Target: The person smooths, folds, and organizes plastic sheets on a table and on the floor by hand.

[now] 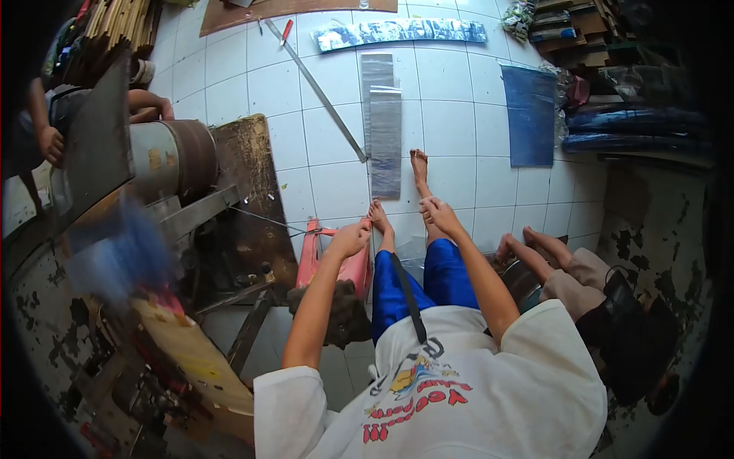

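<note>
Left hand (351, 239): fingers curled well in, held above or against the edge of the pink stool (310, 256); contact is unclear. A thin dark rod (267, 219) with a red end runs toward this hand, but cannot tell whether it is gripped. Right hand (437, 209): fingers bent, near the right shin; nothing large shows in it, and a small or thin item cannot be ruled out. Nearest loose work is the near grey strip (386, 141), flat on the tile floor (443, 130), lapping over the far grey strip (377, 67). Risks, as judged: the left foot (379, 217) is just beside the near strip's end, so a small shift forward could crease it or drag it askew; the smooth-looking tile and the overlap would favour sliding. The metal straightedge (321, 99) has its near end close by the strips, so a careless foot could knock it into them. The red-handled tool (287, 32) lies loose near the straightedge's far end; if bladed (too small to tell), it could cut whoever reaches there without looking. If the rod is fixed at its far end, the left arm could snag on it.
</note>
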Available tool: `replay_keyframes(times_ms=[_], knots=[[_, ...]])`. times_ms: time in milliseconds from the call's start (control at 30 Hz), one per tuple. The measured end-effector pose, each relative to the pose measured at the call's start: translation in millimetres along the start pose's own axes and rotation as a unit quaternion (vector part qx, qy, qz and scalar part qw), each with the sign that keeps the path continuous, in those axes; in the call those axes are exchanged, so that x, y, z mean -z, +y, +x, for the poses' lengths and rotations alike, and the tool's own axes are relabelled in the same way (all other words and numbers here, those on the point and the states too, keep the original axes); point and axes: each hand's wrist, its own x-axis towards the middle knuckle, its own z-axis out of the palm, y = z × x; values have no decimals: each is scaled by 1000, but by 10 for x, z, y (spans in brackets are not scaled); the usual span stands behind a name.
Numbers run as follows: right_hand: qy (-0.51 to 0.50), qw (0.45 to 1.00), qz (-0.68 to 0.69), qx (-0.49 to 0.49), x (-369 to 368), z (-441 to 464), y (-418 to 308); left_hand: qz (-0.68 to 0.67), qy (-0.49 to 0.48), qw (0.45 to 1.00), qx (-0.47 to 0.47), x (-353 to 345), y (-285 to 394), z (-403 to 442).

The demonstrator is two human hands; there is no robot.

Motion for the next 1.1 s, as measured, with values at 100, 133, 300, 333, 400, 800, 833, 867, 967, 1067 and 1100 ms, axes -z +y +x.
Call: replay_keyframes(times_ms=[100, 133, 300, 333, 400, 800, 833, 867, 967, 1067, 1100], knots=[[-52, 998, -40, -19, -256, 560, 65, 20, 3, 996, 86, -140, -676, 876], [-71, 995, -55, -36, -354, 651, 211, -13, 10, 992, 122, -255, -865, 1142], [-161, 981, -109, 4, -372, 1308, 704, -280, 95, 929, 224, -1182, -1453, 2406], [-176, 978, -114, 10, -325, 1468, 646, -307, 105, 917, 232, -1515, -1687, 2730], [-142, 981, -133, -21, -264, 1791, 568, -307, 133, 904, 267, -1920, -1867, 3203], [-68, 991, -107, -33, 65, 2157, 346, -231, 272, 826, 436, -2163, -1924, 5014], [-62, 991, -107, -40, 73, 2159, 358, -209, 262, 833, 441, -2149, -1940, 5023], [-64, 991, -109, -49, 68, 2150, 365, -188, 252, 838, 446, -2106, -1979, 5017], [-65, 990, -110, -59, 47, 2152, 398, -135, 229, 866, 424, -1984, -1972, 4946], [-57, 990, -104, -73, -10, 2108, 464, -103, 256, 896, 348, -2073, -1947, 4799], [-55, 990, -99, -79, -26, 2086, 492, -94, 274, 904, 313, -2146, -1936, 4766]])
